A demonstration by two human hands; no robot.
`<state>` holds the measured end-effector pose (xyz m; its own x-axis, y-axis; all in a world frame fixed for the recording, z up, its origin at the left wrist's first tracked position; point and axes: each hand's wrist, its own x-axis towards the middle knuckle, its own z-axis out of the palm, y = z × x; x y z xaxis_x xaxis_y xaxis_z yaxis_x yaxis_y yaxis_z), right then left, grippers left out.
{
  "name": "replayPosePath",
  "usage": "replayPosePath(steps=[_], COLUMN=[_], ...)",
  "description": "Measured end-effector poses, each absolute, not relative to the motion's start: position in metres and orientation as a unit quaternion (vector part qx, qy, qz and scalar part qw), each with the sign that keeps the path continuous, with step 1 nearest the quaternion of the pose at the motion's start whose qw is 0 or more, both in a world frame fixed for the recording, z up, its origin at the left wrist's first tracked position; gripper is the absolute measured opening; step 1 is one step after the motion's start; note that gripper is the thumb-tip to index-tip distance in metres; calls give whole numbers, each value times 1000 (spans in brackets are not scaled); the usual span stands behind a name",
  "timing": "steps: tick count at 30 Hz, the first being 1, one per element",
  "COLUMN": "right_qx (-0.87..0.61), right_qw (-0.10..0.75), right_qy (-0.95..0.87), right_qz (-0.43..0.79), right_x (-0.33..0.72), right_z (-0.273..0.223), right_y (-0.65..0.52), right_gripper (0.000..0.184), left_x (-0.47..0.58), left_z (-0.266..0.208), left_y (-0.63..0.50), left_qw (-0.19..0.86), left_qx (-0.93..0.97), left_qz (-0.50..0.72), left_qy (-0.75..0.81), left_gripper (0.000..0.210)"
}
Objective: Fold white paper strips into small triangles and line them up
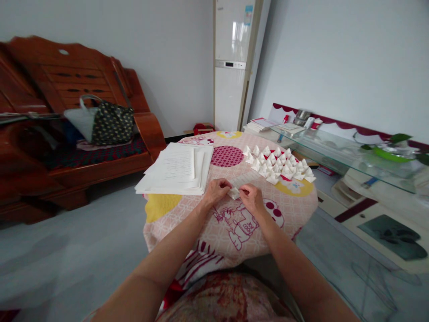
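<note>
A small piece of folded white paper (234,193) is pinched between my two hands, just above the patterned tablecloth (201,219). My left hand (217,189) grips its left side with closed fingers. On the right side, my right hand (251,197) pinches it between thumb and fingertips. Its exact fold is too small to make out. Several folded white paper boats (276,163) stand close together in rows beyond my right hand. To the left, a stack of white paper sheets (170,167) lies on the cloth, the upper sheets bearing printed lines.
A wooden settee (80,80) with bags (112,123) on it stands at the left. At the back rises a tall white air conditioner (231,67). A glass-topped cabinet (345,152) runs along the right, holding papers, cups and a green bowl (395,153).
</note>
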<state>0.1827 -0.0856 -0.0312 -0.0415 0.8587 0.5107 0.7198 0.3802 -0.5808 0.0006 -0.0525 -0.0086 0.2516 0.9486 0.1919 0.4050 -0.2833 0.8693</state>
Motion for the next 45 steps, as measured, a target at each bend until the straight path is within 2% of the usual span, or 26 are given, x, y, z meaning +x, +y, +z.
replayPosePath(steps=[11,20,29,45], right_qx=[-546,-551,-555,-512], right_qw=[467,480,468,417], right_qy=[-682,-666,-668,-746], right_qz=[133,152,164,90], right_x=[187,190,192,188], right_z=[-30,-26,-19,-26], right_y=[-91,-93,-98,-94], right_gripper=[17,17,16,13], left_x=[-9,-19,-21,-18], left_z=[-5,-11,-14,-11], left_y=[-54,-49,-46,-47], left_qw=[455,464,473,460], left_qx=[674,673,681,699], left_qz=[371,377,368,365], left_qy=[449,435,421,407], left_gripper=[14,22,27,28])
